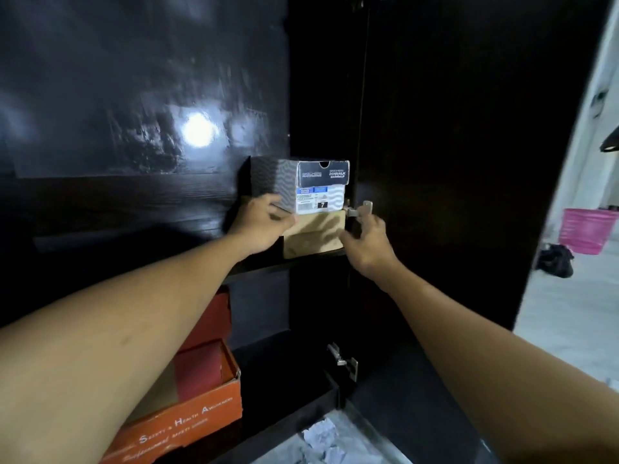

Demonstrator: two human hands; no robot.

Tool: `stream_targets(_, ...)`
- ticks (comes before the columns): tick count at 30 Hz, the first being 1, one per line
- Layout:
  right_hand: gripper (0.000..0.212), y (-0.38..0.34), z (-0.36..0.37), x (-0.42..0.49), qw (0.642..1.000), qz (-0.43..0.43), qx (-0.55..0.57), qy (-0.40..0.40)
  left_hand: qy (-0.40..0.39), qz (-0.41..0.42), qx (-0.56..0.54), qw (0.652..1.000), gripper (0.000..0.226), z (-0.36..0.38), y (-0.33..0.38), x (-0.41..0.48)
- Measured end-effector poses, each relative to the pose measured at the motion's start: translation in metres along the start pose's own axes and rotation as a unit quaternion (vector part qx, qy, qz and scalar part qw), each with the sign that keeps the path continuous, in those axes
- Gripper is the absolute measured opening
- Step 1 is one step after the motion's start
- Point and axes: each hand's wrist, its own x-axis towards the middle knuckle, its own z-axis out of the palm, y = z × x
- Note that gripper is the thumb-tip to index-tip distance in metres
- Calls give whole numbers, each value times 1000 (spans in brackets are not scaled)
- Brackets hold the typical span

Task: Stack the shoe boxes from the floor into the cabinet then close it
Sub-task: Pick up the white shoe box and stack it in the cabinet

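On the middle shelf [311,256] of the dark cabinet [321,95] sit two shoe boxes, one on top of the other. The grey box [322,187] is on top. It has a white label with a 7 on it. The brown box [316,233] is under it and rests on the shelf.

The left hand [261,226] is at the left side of the two boxes. Its grip is wide, with the fingers spread out and touching the bottom left corner of the grey box. The hand looks a bit blurry. The right hand [368,244] is at the right side of the brown box. Its thumb touches the front of that box near the edge. Its fingers are bent, but I cannot tell if its grip holds the box or not. A metal hinge [360,209] is just above this hand.

The cabinet door [452,162] stands open on the right.

Lower down in the cabinet is an orange box [201,413] with its lid up. A red box [209,318] is behind it, higher up.

Far off to the right, a pink basket [586,231] stands on the pale floor [569,313], with a dark heap [556,260] beside it.
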Motion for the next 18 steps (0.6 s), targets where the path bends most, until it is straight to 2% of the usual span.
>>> stream_targets(4, 77, -2, -36, -69, 998, 59, -27, -11, -13, -22, 47, 999, 50, -18, 19, -57)
stream_targets(8, 81, 0, -98, -141, 990, 118, -70, -19, -67, -29, 53, 996, 65, -15, 56, -120)
stream_targets(13, 75, 16, -210, -221, 974, 166, -147, 55, -109, -34, 27, 993, 72, 14, 117, -202)
stream_targets(18, 78, 40, -308, -307, 938, 256, -182, 147, -203, -5, 31, 979, 74, 69, 157, -274)
